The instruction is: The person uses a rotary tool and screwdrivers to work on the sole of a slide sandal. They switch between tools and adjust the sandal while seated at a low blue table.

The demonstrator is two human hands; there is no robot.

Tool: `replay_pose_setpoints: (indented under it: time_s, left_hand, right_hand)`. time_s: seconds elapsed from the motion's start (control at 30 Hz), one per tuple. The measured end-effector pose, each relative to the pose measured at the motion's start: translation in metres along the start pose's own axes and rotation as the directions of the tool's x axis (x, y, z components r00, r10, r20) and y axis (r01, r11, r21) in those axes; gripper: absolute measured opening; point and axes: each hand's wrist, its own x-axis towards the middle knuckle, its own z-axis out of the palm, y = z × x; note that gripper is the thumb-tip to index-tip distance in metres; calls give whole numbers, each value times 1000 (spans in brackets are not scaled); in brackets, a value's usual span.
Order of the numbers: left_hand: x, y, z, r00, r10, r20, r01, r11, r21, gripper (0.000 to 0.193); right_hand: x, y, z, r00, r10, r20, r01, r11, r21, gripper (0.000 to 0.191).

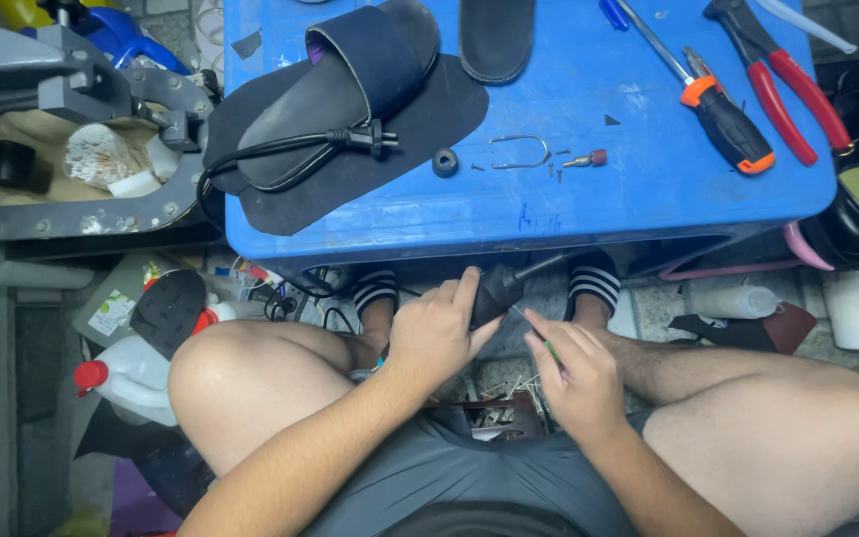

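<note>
While a white jug [136, 383] with a red cap stood by the left knee, a blue table [648, 189] edge crowded the lap. Left hand [434, 333] was clamped on a black rotary tool [497, 293] below that edge. Right hand [579, 378] pinched a thin green-tipped bit [547, 345] beside it.

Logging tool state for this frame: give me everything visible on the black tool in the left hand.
The black tool is a small, stubby handheld piece with a matt, plastic-looking body and a thin dark shaft leaving its upper right end. It is tilted, nose up and to the right, below the blue table edge and above the lap. The left hand wraps its lower end, forefinger along the body. The right hand is close beside it, pinching a thin green-tipped piece. Its far side is hidden.
</note>
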Motion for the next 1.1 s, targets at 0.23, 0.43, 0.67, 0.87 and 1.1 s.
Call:
replay_pose_setpoints:
  time_s: [0.23, 0.43, 0.67, 0.87, 1.1]
  left_hand:
    - [1, 8, -2, 974, -159, 162, 163, 987, -13, 63]
    - [6, 0, -11, 886, -235, 401, 305, 945, -119, 62]
    - [13, -3, -29, 825, -56, 563, 317, 870, -378, 80]
    - [58, 2, -74, 779, 2, 627, 224, 933, -280, 78]
    - [113, -2, -97, 892, 106, 439, -16, 979, -203, 64]
  right_hand:
    - [9, -26, -4, 994, 70, 82, -46, 965, -259, 35]
    - [12, -33, -26, 958, 197, 208, -207, 978, 26, 37]
    - [28, -28, -66, 987, 129, 100, -154, 941, 301, 29]
    - [75, -26, -99, 995, 64, 82, -96, 877, 471, 38]
    - [136, -11, -107, 984, -166, 68, 134, 930, 342, 33]
